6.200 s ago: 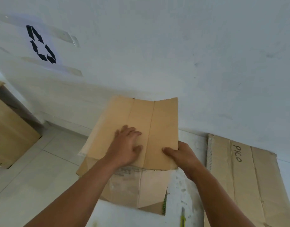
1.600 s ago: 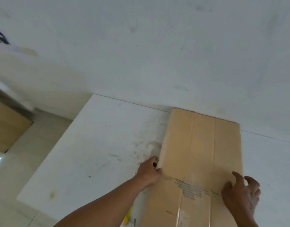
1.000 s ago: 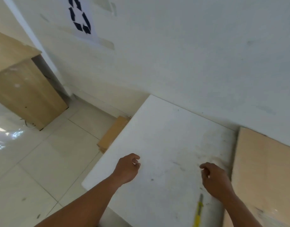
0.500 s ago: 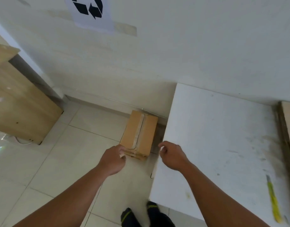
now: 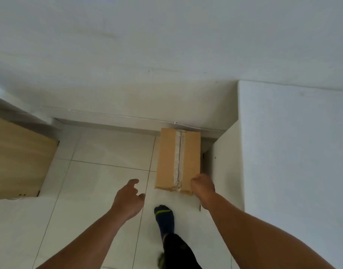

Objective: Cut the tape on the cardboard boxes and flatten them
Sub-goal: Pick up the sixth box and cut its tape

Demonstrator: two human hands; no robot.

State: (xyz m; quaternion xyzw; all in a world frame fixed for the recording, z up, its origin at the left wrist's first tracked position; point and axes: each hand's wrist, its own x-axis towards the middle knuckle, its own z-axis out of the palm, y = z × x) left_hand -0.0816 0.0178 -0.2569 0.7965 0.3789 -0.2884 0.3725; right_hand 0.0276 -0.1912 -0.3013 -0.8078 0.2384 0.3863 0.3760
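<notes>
1. The left hand (image 5: 129,199) is released: fingers spread and relaxed, thumb out, holding nothing. It hangs over the floor just short of the box's near left corner, shaped as if to take that side.
2. The right hand (image 5: 202,184) is clenched into a loose fist, and nothing shows inside it. It overlaps the box's near right corner. Whether it touches the cardboard cannot be told.
3. The task's thing, a brown rectangular cardboard box (image 5: 167,158), stands on the white tiled floor (image 5: 98,148). Its length runs away from the person, its far end is near the white wall (image 5: 166,45), and its closed flaps face up.
4. A pale strip of tape (image 5: 178,156) runs along the centre seam from end to end and looks uncut. While it holds the flaps shut, the box cannot be folded flat.
5. One hand at each near corner suggests a two-handed lift, probably up to a working height.
6. The white counter (image 5: 292,152) rises just right of the box.
7. A foot in a dark blue sock with a green stripe (image 5: 163,218) is planted near the box.
8. A light wooden cabinet (image 5: 17,158) stands well apart at the left.
</notes>
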